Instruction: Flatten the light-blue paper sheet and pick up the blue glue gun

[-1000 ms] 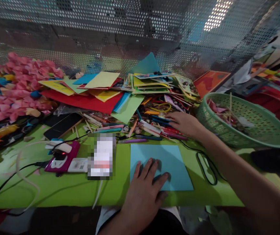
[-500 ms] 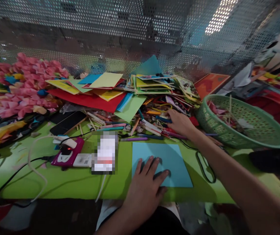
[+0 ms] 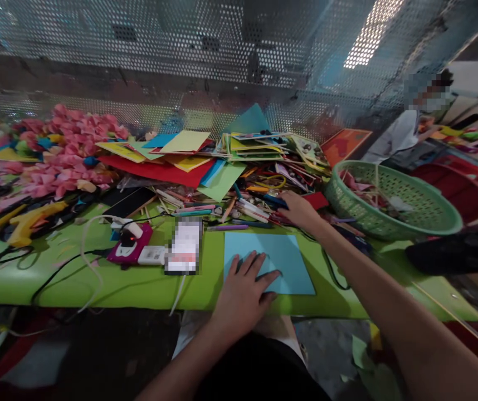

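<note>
**Flat palm on blue sheet, other hand in the pen pile**

A light blue paper sheet (image 3: 283, 259) lies flat on the green worktop (image 3: 97, 287), close to its near edge. The left hand (image 3: 243, 289) rests on the sheet's near-left corner, open, palm down and fingers spread. The right hand (image 3: 300, 210) reaches just past the sheet's far-right corner into a loose pile of pens and pencils (image 3: 230, 213) that runs along the sheet's far edge. Its fingertips touch a dark blue pen there, but whether they are closed on it cannot be told.

Beyond the pens, further from the sheet, coloured paper sheets (image 3: 172, 164) are stacked in a spread heap. To the right of the sheet stands a green plastic basket (image 3: 389, 231) holding scraps. Left of the sheet lie a blurred-out flat object (image 3: 184, 253), then a magenta charger (image 3: 130, 250) with white and black cables. Further left of the sheet are a yellow glue gun (image 3: 30, 220) and a mound of pink paper flowers (image 3: 72, 150).
</note>
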{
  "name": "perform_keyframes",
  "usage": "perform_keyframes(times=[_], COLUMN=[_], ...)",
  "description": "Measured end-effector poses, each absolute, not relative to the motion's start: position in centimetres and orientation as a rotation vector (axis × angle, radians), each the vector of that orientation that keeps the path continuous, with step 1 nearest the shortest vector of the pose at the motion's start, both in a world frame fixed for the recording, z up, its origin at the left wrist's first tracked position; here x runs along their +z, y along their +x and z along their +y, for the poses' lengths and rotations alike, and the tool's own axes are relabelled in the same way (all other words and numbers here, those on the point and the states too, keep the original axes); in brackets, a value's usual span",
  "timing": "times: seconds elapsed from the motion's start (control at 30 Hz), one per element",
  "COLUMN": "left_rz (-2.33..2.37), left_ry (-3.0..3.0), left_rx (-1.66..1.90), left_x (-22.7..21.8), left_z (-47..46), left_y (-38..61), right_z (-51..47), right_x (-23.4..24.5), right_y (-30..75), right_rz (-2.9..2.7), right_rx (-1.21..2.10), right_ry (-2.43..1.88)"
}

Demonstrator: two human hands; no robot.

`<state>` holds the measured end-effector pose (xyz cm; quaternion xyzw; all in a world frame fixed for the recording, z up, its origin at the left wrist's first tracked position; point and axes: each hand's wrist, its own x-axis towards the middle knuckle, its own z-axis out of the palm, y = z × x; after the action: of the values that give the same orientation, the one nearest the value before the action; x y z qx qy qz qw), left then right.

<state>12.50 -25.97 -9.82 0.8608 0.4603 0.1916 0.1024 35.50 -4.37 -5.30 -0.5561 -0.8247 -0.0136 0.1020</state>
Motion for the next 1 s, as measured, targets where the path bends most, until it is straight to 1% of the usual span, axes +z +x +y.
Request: perform_keyframes(times=[0.1, 0.23, 0.37, 0.47, 0.6, 0.67, 0.73, 0.87, 1.0], left_rz=[1.363, 1.365, 1.364, 1.382, 1.393, 1.397, 1.413, 1.455, 1.43], left_ry=[2.557, 2.567, 2.601, 2.609, 2.588, 2.578, 2.58, 2.616, 2.674], left_rx=[0.573, 0.565, 0.513, 0.448, 0.305, 0.212, 0.199, 0.228, 0.178], left_x=[-9.7, -9.5, -9.4, -9.3, -8.3, -7.4, -6.5, -5.5, -6.5], left_z=[-26.0, -26.0, -25.8, -25.6, -25.2, -24.8, -24.3, -23.0, -22.0], left_y=[12.5, 12.4, 12.5, 12.6, 12.7, 12.9, 13.5, 15.9, 18.3], right_z=[-5.2, -7.0, -10.4, -14.3, -20.9, -24.6, -28.2, -33.8, -36.3], right_x=[-4.3, -1.7, 0.8, 1.4, -0.2, -1.6, -3.0, -5.2, -6.9], right_y=[35.0, 35.4, 37.0, 38.8, 42.4, 44.3, 46.1, 48.7, 50.1], right_rz=[-2.33, -2.17, -2.118, -2.121, -2.103, -2.076, -2.022, -2.01, -2.028], right_rx=[-0.098, -0.137, -0.018, 0.09, 0.345, 0.496, 0.591, 0.489, 0.332], right_ry=[-1.744, -1.876, -1.838, -1.745, -1.576, -1.546, -1.573, -1.649, -1.768])
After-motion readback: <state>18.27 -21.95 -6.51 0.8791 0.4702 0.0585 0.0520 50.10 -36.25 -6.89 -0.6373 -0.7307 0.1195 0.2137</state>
